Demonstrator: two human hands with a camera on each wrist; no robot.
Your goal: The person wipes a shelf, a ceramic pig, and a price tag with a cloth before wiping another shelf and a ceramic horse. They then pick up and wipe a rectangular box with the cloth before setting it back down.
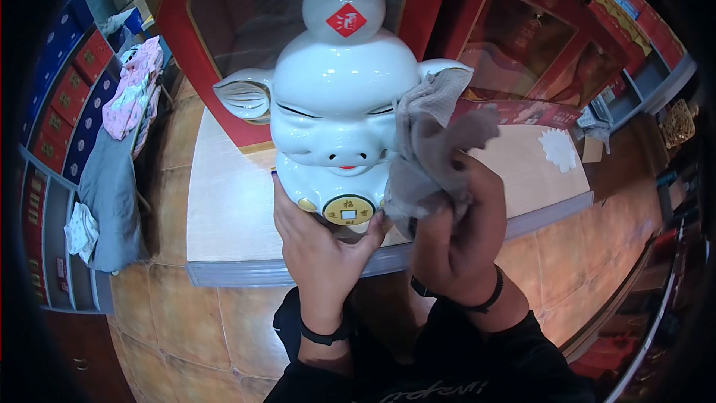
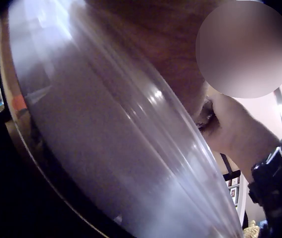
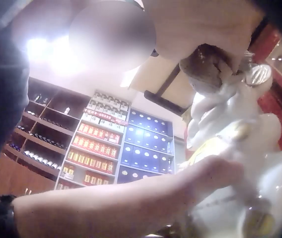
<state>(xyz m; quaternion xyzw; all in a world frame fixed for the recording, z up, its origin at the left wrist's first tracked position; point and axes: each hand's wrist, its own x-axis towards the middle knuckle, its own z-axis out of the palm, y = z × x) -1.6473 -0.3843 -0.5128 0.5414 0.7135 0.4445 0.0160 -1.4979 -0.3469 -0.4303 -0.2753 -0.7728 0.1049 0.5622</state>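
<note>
At the front edge of the pale tabletop (image 1: 224, 201) stands a white ceramic pig jar (image 1: 339, 104), upright, with a red diamond label on its neck and a gold coin medallion at its base. The left hand (image 1: 317, 242) steadies the jar from the front and below, its fingers curled against the base just beside the medallion. The right hand (image 1: 455, 235) has its fingers bunched tightly round a grey cloth (image 1: 432, 149), and the cloth is pressed against the jar's cheek below the ear on the side farther from the left hand.

Judging by this, the wiping is under way rather than finished: the cloth sits on one flank only, the face and dome already look glossy, and whether the other flank, the ears, the neck or the back have been wiped cannot be told. The right wrist view shows the cloth crumpled against the white glaze; the left wrist view is too blurred to add anything.

Behind the jar a red gift box (image 1: 216, 37) with a clear window stands open, and a second red box (image 1: 522, 37) lies beyond the cloth side. Far from the jar, past the tabletop's left end, shelves of blue and red boxes (image 1: 71, 97) line the wall.
</note>
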